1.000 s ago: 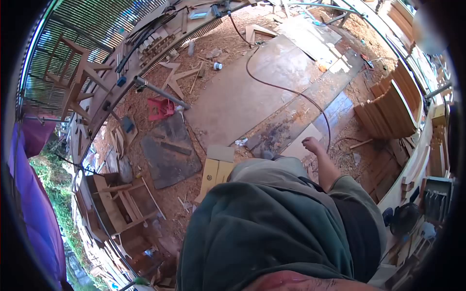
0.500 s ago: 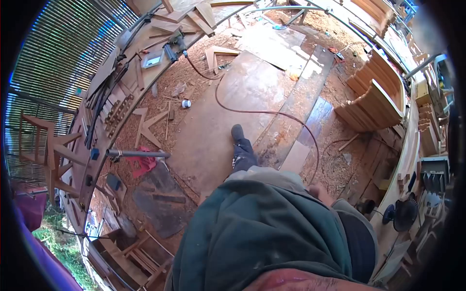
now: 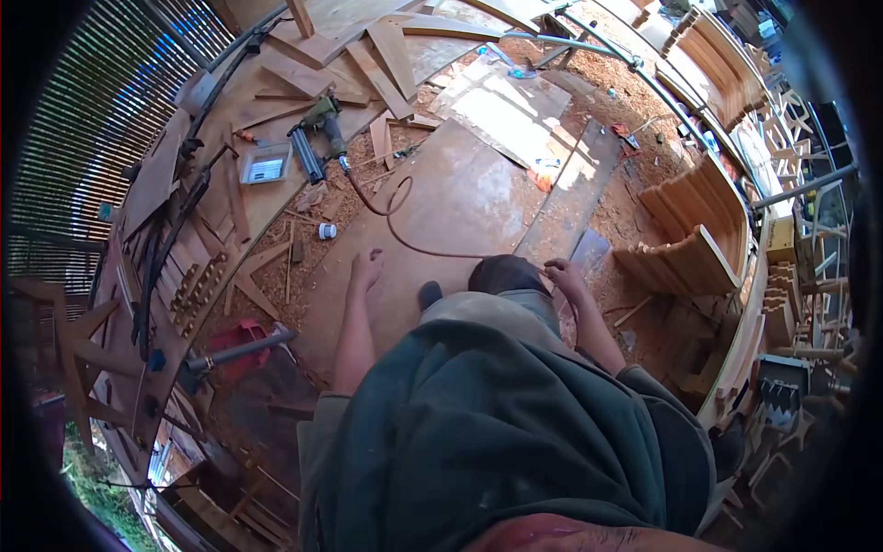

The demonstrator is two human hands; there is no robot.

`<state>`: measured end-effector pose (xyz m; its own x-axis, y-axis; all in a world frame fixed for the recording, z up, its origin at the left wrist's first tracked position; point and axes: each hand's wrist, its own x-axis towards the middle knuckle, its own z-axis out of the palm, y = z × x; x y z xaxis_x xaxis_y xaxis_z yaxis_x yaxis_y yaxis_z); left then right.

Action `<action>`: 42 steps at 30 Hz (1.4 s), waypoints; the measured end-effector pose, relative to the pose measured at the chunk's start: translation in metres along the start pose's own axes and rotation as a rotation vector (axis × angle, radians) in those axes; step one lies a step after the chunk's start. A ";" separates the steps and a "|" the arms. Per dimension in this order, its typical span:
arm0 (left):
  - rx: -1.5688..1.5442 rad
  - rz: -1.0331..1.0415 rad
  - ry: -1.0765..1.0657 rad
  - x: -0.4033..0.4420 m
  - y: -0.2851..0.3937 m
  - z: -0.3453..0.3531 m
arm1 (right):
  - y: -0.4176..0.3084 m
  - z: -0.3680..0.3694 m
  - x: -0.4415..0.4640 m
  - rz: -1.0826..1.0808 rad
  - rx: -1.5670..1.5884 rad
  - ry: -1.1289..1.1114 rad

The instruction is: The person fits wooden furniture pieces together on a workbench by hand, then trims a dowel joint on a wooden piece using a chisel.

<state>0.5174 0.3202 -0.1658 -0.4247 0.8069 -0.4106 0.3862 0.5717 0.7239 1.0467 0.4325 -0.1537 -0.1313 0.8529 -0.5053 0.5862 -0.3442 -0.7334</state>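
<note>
Looped hose (image 3: 425,250) on scuffed board (image 3: 441,198)

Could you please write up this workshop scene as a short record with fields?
Left hand: above the floor sheet, nothing visible in it
Right hand: beside the dark trouser leg, contents unclear
Nail gun: lying on the workbench, near a plastic box
Hose: runs from the nail gun over the floor sheet
Right side: stacked curved wooden parts

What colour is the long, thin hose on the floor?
Reddish-brown; the hose shows best in the head view.
</note>
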 end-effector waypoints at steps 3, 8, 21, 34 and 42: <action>-0.261 -0.080 0.011 0.029 0.048 -0.007 | -0.043 -0.005 0.068 -0.119 -0.074 -0.126; -0.547 -0.121 0.082 0.056 0.036 0.034 | -0.013 -0.022 0.189 0.167 -0.218 -0.315; -0.423 -0.074 0.793 0.184 0.227 0.071 | -0.098 -0.153 0.561 0.161 -0.309 -0.243; -0.044 0.274 1.101 0.487 0.329 -0.144 | -0.205 -0.077 0.627 -0.280 -0.428 -0.234; 0.322 0.421 1.530 0.632 0.431 -0.373 | -0.191 -0.167 0.738 0.057 -0.449 -0.075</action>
<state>0.1100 1.0211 0.0930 -0.5487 0.1231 0.8269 0.7432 0.5248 0.4150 0.9717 1.1936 -0.3106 -0.1366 0.8012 -0.5826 0.8804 -0.1715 -0.4422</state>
